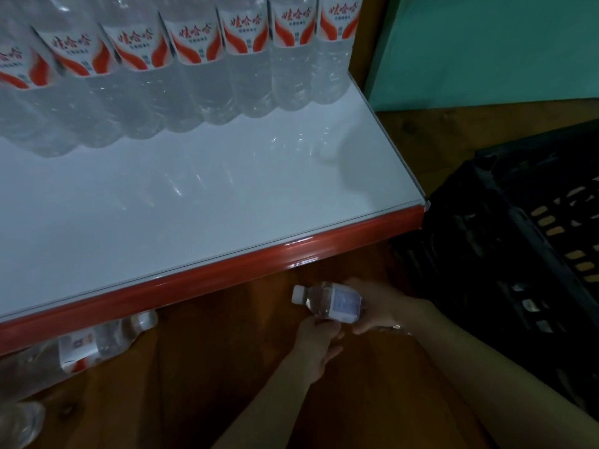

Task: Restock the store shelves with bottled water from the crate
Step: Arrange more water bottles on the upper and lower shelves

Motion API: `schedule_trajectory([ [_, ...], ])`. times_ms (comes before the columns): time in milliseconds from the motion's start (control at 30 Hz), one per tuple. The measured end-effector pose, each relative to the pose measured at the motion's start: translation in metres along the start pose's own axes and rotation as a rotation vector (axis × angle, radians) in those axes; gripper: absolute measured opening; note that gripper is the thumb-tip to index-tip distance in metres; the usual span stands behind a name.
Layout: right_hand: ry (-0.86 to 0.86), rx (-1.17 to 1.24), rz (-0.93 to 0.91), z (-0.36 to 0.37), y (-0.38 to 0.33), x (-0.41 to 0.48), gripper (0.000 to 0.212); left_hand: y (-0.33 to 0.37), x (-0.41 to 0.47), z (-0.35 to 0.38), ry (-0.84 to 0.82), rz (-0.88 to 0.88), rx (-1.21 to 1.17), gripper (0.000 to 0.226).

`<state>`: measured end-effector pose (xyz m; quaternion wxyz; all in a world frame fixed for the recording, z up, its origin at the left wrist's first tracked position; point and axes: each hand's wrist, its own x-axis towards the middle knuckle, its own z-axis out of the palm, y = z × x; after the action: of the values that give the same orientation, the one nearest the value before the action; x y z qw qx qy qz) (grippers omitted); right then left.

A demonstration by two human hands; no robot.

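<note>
Red shelf lip (227, 273) between held bottle (330, 301) and stocked row (194, 59); black crate (486, 228) beside.

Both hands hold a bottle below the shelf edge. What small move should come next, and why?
Probably raise the bottle and turn it upright: the left hand and right hand hold it sideways below the shelf, whose front part is bare.
</note>
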<state>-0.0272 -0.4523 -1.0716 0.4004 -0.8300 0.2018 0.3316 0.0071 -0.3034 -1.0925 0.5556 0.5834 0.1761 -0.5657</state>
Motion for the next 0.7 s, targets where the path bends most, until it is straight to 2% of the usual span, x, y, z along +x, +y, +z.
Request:
schedule_trajectory([
  [100, 0.097, 0.000, 0.009, 0.009, 0.003, 0.001, 0.060, -0.002, -0.005, -0.002, -0.012, 0.015, -0.029, 0.030],
  [200, 0.047, 0.189, 0.027, 0.014, 0.004, -0.013, 0.055, -0.007, -0.013, -0.013, -0.055, 0.038, 0.004, 0.042],
  [367, -0.002, 0.395, -0.023, 0.018, -0.008, -0.057, 0.057, -0.007, -0.035, -0.031, -0.335, 0.018, 0.227, 0.050],
  [467, -0.002, 0.468, -0.090, 0.014, -0.024, -0.079, 0.056, 0.002, -0.052, -0.029, -0.424, 0.024, 0.350, 0.055],
  [700, 0.092, 0.633, -0.290, -0.007, -0.079, -0.115, 0.054, 0.040, -0.107, -0.033, -0.455, 0.319, 0.276, 0.066],
])
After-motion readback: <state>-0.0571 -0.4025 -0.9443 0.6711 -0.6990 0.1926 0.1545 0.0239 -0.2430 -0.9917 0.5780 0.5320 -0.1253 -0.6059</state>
